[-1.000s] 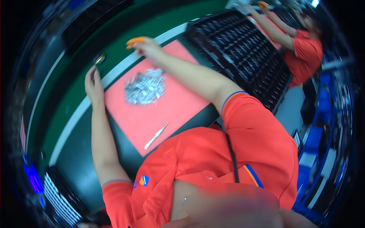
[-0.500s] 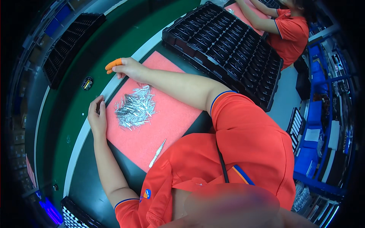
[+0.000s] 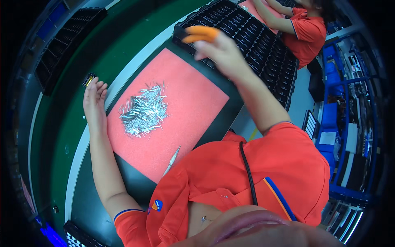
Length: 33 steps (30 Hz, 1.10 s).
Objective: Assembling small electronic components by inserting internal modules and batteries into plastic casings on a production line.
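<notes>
My left hand (image 3: 95, 99) reaches over the white rim onto the green surface, its bent fingertips on a small black-and-yellow part (image 3: 89, 80). Raised at the near corner of the black tray is my right hand (image 3: 218, 49), somewhat blurred. Orange covers sit on two of its stretched fingers, the thumb stands apart, and nothing shows in its grasp. Between my arms lies a pink foam mat (image 3: 189, 94) bearing a heap of thin silvery pins (image 3: 146, 111). A slim, pale, pointed tool (image 3: 173, 159) rests at the mat's edge near my body.
The black tray (image 3: 247, 45) with rows of moulded pockets stands right of the mat. Another black tray (image 3: 68, 49) is at the far left beyond the green surface (image 3: 127, 45). A co-worker in an orange shirt (image 3: 306, 37) works at the upper right; blue shelving (image 3: 329, 115) stands at right.
My right hand has swung right from above the mat to the black tray. My left hand has moved forward from the white rim to the small black-and-yellow part. The view has shifted slightly.
</notes>
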Available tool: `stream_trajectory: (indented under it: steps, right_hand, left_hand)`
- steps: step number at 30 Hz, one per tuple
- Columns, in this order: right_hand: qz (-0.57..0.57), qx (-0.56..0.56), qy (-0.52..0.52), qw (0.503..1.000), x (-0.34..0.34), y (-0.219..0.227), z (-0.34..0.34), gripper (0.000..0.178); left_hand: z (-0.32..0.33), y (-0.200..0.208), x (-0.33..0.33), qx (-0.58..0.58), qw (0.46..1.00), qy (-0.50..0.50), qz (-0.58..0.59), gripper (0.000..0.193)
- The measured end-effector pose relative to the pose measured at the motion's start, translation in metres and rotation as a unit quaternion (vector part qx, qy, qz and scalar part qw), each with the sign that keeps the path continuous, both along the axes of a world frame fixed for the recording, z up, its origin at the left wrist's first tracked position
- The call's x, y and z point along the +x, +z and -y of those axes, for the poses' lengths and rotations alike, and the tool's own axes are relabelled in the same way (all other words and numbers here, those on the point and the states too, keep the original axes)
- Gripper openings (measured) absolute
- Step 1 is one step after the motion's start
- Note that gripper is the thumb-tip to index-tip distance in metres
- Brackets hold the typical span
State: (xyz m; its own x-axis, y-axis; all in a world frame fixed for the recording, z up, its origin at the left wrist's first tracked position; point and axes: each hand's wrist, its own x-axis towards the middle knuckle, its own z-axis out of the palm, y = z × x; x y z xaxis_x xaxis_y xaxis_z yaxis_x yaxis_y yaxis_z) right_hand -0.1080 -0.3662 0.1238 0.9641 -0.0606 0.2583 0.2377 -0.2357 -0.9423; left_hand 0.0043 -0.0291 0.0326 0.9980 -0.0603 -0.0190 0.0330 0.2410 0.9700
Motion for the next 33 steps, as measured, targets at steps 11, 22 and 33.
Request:
stream_trajectory:
  steps: [11,22,33]
  right_hand:
    - [-0.012,-0.477,-0.330,0.814,-0.034,-0.032,0.234,0.029]
    - [-0.168,-0.413,-0.258,0.857,-0.094,-0.004,0.161,0.037]
    - [-0.151,-0.584,-0.263,0.753,-0.105,-0.020,0.155,0.033]
  left_hand:
    - [0.013,-0.014,-0.005,0.179,0.974,-0.111,0.084,0.028]
    - [0.015,-0.014,-0.007,0.222,0.967,-0.096,0.078,0.026]
    - [0.020,-0.015,-0.009,0.287,0.946,-0.093,0.121,0.025]
